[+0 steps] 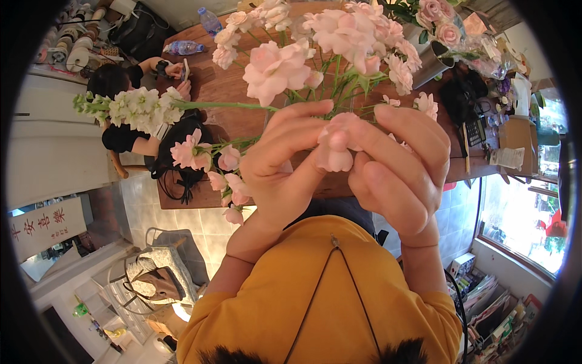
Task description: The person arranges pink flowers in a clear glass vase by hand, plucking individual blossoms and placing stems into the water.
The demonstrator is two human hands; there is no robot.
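Close in front of my chest, a small pale pink rose bloom (337, 144) sits between my two hands. My left hand (282, 159) has its thumb and fingers on the bloom's left side. From the other side, the thumb and index finger of my right hand (404, 164) press on its petals. Large open pink roses (275, 70) on green stems rise just beyond my fingers. A white stock flower spike (145, 107) reaches out to the left. Below it, smaller pink spray roses (193, 152) hang near my left wrist. My hands hide the lower stems.
A wooden table (218, 91) lies beyond the flowers. A person in black (120, 84) sits at the left, holding a phone. Two plastic water bottles (184, 48) are at the far left. To the right stand a metal vase (432, 66), a calculator (475, 132) and a cardboard box (520, 143).
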